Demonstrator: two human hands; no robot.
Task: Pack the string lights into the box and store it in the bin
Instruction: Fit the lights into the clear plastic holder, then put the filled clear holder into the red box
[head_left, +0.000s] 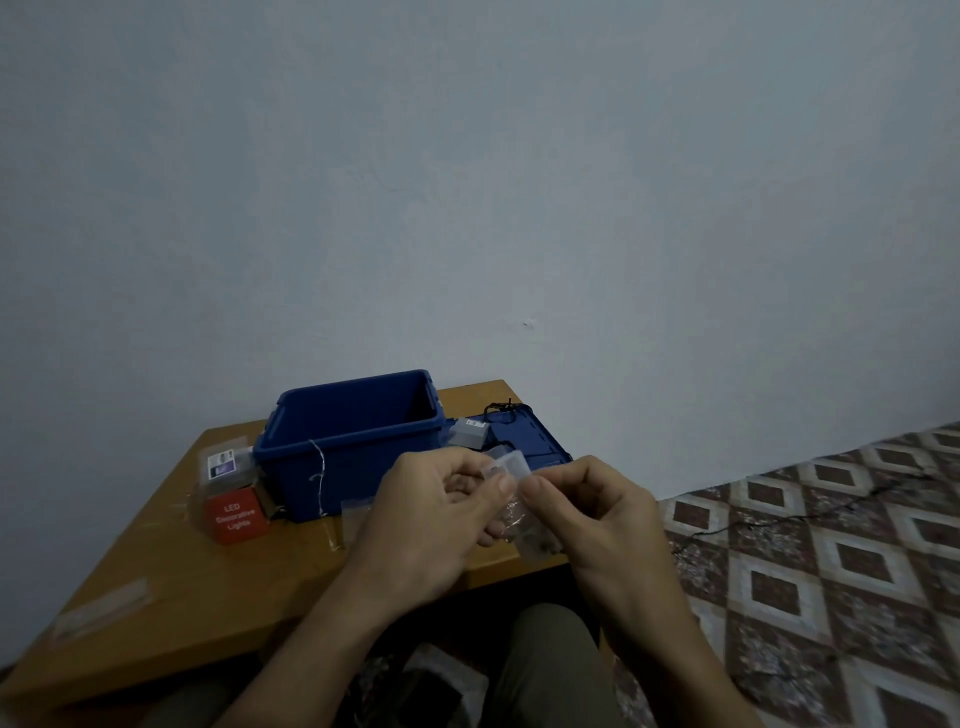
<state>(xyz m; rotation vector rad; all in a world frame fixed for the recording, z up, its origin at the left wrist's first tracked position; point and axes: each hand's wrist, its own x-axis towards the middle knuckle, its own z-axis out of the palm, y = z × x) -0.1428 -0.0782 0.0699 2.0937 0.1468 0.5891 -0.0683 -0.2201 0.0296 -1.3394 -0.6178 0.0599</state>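
My left hand (436, 514) and my right hand (587, 512) meet above the table's near edge and both pinch a small clear plastic pack of string lights (511, 470), with thin wire bunched below it between my fingers. The red box (235, 514) marked "LED Decorative Lights" lies on the wooden table (171, 582) at the left, its end flap open. The open blue bin (353, 441) stands behind my hands. A thin silver wire (318, 467) hangs down the bin's front wall.
The blue bin lid (530, 436) lies flat to the right of the bin, with a small grey adapter (467, 431) and a black cord (501, 408) on it. A clear packet (223, 462) sits behind the red box. A patterned floor (831, 545) is to the right.
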